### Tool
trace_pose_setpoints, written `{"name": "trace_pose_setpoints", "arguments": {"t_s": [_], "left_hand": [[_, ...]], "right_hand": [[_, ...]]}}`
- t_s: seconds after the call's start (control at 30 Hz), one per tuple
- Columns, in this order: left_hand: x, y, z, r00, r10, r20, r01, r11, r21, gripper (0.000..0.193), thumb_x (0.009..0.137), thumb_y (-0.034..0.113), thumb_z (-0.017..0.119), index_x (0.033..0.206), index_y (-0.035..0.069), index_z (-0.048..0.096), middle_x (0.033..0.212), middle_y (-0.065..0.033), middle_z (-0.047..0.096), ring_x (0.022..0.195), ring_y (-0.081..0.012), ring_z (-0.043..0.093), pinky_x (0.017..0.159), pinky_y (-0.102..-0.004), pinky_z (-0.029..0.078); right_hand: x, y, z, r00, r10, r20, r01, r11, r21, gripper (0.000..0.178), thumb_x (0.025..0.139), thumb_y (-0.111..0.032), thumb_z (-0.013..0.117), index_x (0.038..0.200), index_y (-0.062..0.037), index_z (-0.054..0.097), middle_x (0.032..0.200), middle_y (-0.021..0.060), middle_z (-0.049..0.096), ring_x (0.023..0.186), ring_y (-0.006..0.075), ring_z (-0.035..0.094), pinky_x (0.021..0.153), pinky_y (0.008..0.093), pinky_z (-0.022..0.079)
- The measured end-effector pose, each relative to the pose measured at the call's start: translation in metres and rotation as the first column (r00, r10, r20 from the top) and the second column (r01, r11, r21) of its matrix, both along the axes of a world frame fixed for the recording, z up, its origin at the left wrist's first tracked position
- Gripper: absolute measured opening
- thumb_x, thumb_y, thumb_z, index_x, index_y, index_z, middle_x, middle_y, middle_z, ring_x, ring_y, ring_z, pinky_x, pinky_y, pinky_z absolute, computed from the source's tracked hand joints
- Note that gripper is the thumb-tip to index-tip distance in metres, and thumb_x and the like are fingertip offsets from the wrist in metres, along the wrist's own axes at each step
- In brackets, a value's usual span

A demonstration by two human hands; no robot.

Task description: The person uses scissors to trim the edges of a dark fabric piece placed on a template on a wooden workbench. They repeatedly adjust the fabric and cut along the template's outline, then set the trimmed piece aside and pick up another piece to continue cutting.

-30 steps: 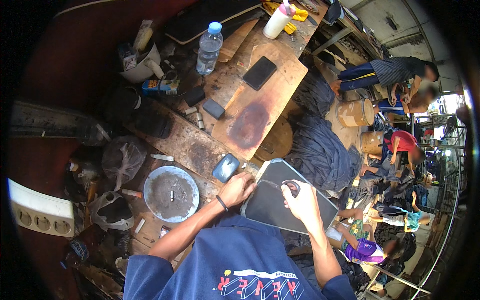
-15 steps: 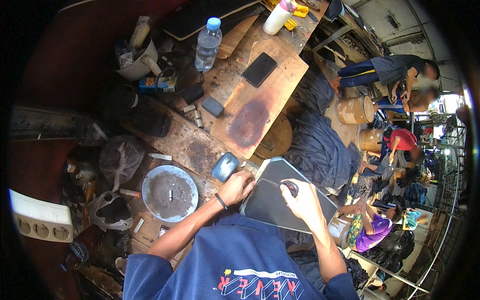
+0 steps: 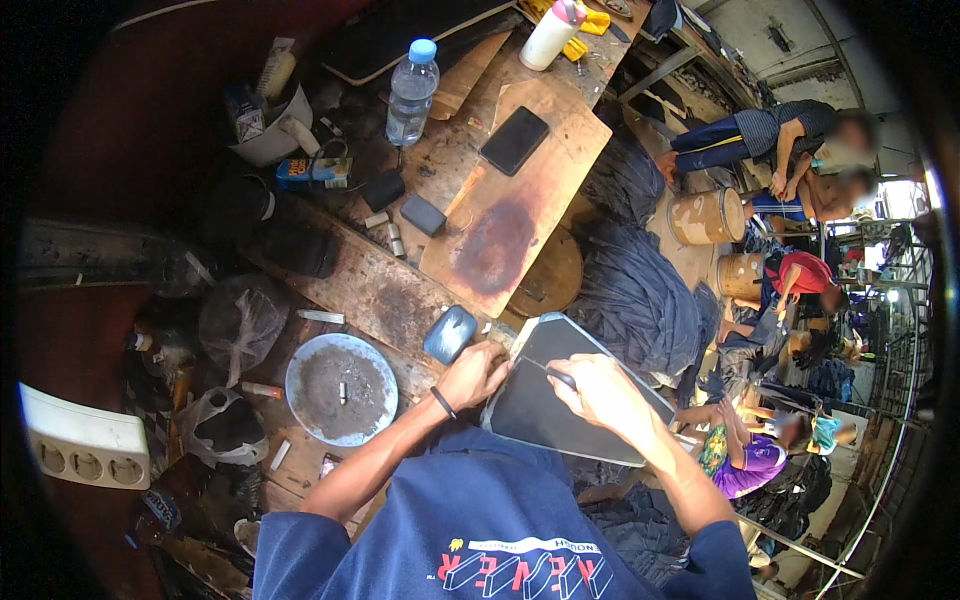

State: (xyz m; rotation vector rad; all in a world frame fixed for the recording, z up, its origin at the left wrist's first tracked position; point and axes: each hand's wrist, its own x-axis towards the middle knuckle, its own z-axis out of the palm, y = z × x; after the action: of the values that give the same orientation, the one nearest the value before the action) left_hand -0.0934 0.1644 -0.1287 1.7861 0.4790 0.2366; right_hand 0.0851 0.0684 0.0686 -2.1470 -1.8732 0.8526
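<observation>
A flat dark board [image 3: 560,425] with a pale rim rests over my lap, tilted. My left hand [image 3: 474,373] is closed at its upper left corner, with the fingertips partly hidden. On the board's surface, my right hand [image 3: 603,392] grips a small dark rounded object [image 3: 562,378], mostly covered by the fingers; its exact kind I cannot make out. A thin light line runs over the board from near my left hand toward that object. Just beyond my left hand lies a blue-grey rounded block [image 3: 450,333] on the bench.
A blue-rimmed dish [image 3: 296,374] of grey grit stands left of my left forearm. Farther off on the wooden bench are a phone [image 3: 515,140], a water bottle [image 3: 411,95] and a white flask [image 3: 550,38]. Dark cloth [image 3: 640,290] is heaped at right, with several people beyond.
My right hand has slid a little to the left over the board with the dark object, and its wrist has turned. My left hand and the board have stayed in place.
</observation>
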Motion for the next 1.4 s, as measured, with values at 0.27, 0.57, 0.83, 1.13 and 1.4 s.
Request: {"name": "trace_pose_setpoints", "arguments": {"t_s": [0.27,0.57,0.83,1.13,1.4], "left_hand": [[0.000,0.001,0.003,1.000,0.000,0.013,0.000,0.999,-0.032,0.024,0.097,0.021,0.069,0.101,-0.003,0.069,0.095,-0.0230,0.070,0.088,-0.0426,0.070,0.078,-0.0491,0.056],[0.015,-0.018,0.051,0.970,-0.081,0.230,0.240,0.468,-0.850,0.046,0.108,0.037,0.061,0.141,0.006,0.060,0.127,-0.0056,0.069,0.113,-0.0143,0.066,0.093,-0.0335,0.057],[0.025,-0.023,0.073,0.989,-0.037,0.141,0.134,0.613,-0.779,0.022,0.109,0.027,0.060,0.120,0.008,0.059,0.106,0.0015,0.064,0.096,-0.0080,0.064,0.080,-0.0278,0.059],[0.051,0.000,0.088,0.989,-0.034,0.141,0.099,0.866,-0.490,0.022,0.107,0.020,0.064,0.113,-0.001,0.060,0.090,-0.0014,0.065,0.080,-0.0085,0.060,0.069,-0.0267,0.052],[0.080,0.017,0.105,0.998,0.008,0.064,0.029,0.831,-0.555,0.025,0.103,0.022,0.070,0.094,-0.001,0.073,0.075,-0.0022,0.068,0.067,-0.0104,0.064,0.061,-0.0282,0.051]], "right_hand": [[-0.002,-0.007,0.004,0.995,-0.088,-0.039,0.086,0.995,-0.054,0.023,0.094,-0.017,0.069,0.107,0.0010,0.075,0.084,0.0198,0.073,0.077,0.0347,0.074,0.075,0.0423,0.059],[-0.054,-0.053,-0.012,0.231,-0.797,-0.558,0.920,0.366,-0.142,0.022,0.100,-0.010,0.071,0.116,0.0044,0.072,0.098,0.0117,0.075,0.082,0.0163,0.073,0.076,0.0301,0.063],[-0.062,-0.077,-0.048,0.231,-0.727,-0.647,0.922,0.377,-0.094,0.017,0.099,-0.010,0.073,0.106,0.0050,0.068,0.087,0.0097,0.074,0.073,0.0124,0.071,0.065,0.0258,0.058],[-0.029,-0.066,-0.062,0.359,-0.618,-0.700,0.856,0.517,-0.017,0.019,0.103,-0.019,0.070,0.105,-0.0007,0.068,0.077,0.0016,0.067,0.064,0.0049,0.058,0.053,0.0241,0.047],[0.019,-0.048,-0.065,0.117,-0.521,-0.846,0.929,0.359,-0.093,0.037,0.103,-0.023,0.070,0.131,-0.0002,0.060,0.092,0.0076,0.070,0.081,0.0158,0.072,0.071,0.0338,0.065]]}}
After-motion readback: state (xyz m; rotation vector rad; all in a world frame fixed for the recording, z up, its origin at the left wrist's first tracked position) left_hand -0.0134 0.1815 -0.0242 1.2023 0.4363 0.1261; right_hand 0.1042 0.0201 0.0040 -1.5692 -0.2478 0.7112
